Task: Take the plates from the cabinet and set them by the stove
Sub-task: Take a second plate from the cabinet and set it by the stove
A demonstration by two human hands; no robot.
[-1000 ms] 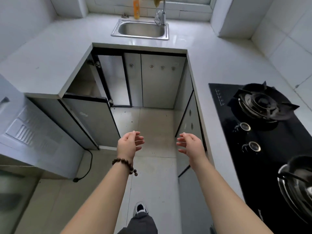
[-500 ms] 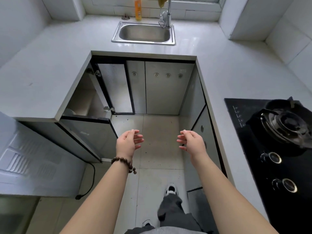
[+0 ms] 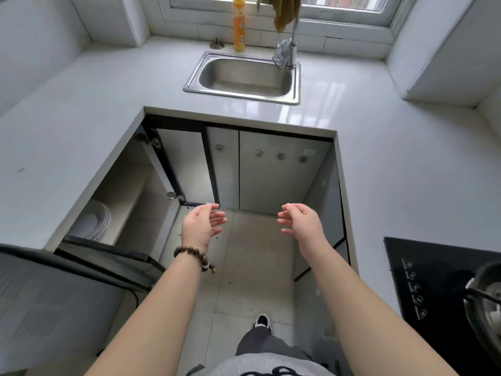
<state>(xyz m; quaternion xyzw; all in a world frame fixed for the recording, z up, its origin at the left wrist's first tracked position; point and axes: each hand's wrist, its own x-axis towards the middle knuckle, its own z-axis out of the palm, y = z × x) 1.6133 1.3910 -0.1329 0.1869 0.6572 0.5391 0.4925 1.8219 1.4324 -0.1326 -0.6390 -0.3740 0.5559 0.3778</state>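
Observation:
A stack of white plates (image 3: 95, 222) stands inside the open lower cabinet (image 3: 141, 185) on the left, partly hidden under the counter edge. My left hand (image 3: 202, 225), with a bead bracelet at the wrist, hovers over the floor to the right of the cabinet opening, fingers relaxed and holding nothing. My right hand (image 3: 301, 222) hovers level with it, palm facing left, also relaxed and holding nothing. The black stove (image 3: 433, 280) lies at the right edge, with a metal pan (image 3: 485, 299) on it.
The cabinet's open door (image 3: 81, 263) juts out at lower left. A white counter (image 3: 393, 172) runs in a U with a steel sink (image 3: 244, 77) and tap at the back, and an orange bottle (image 3: 239, 25) behind it. My foot (image 3: 261, 321) stands on the tiled floor.
The view has moved forward and swung left: the sink is closer, the stove has slid toward the right edge, and the plates inside the cabinet have come into sight. Both hands stay held out, holding nothing.

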